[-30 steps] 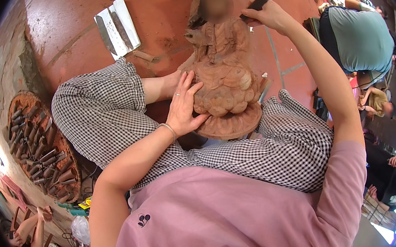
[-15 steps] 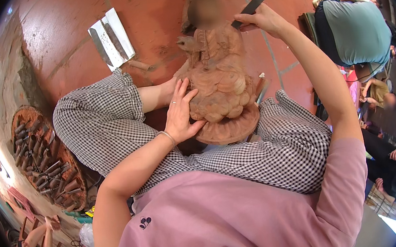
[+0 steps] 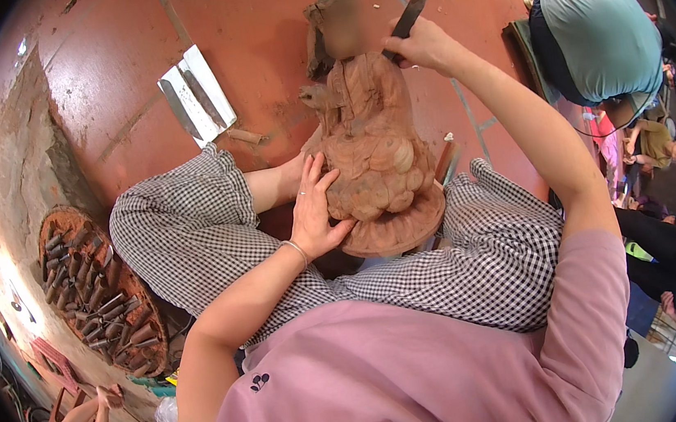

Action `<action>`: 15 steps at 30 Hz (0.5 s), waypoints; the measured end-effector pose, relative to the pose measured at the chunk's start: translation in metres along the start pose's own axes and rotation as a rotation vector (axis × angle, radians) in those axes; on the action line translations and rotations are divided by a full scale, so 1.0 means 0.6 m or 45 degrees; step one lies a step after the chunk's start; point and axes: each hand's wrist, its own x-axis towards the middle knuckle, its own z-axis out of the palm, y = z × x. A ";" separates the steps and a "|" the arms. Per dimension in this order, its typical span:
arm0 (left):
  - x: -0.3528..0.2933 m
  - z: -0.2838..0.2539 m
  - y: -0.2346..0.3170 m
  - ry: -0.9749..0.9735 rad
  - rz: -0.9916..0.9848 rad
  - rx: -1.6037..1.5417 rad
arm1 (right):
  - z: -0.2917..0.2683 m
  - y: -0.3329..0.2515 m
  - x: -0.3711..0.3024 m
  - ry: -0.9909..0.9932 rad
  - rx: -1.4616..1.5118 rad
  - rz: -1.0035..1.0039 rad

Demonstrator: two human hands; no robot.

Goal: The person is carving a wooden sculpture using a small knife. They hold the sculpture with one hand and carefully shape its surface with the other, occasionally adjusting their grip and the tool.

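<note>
A reddish-brown carved statue (image 3: 371, 133) of a seated figure on a round scalloped base stands between my legs. My left hand (image 3: 318, 213) lies against its lower left side, fingers spread and thumb near the base. In my closed right hand (image 3: 423, 44) is a dark flat carving blade (image 3: 413, 12), its pointed end up and away from the statue. The blade's lower end is at the statue's right shoulder, and I cannot tell whether it touches.
A white sheet (image 3: 205, 81) bearing two long blades lies on the red tiled floor (image 3: 109, 70) at far left, beside a small stick (image 3: 248, 135). A round basket (image 3: 151, 309) holds several chisels. At right another person in a grey-green shirt (image 3: 605, 43) bends over.
My right hand and the blade have shifted slightly left, closer to the statue's shoulder. My left hand stays on the statue's side. The whole view has shifted a little.
</note>
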 end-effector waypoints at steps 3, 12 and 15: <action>0.001 -0.001 0.000 -0.003 0.013 0.009 | -0.003 -0.014 0.004 -0.090 -0.346 -0.082; 0.003 0.000 0.002 -0.009 0.027 -0.004 | 0.014 -0.002 0.008 -0.031 -0.463 -0.139; -0.005 -0.006 -0.006 0.001 0.027 -0.001 | 0.011 -0.024 0.024 -0.046 -0.228 -0.028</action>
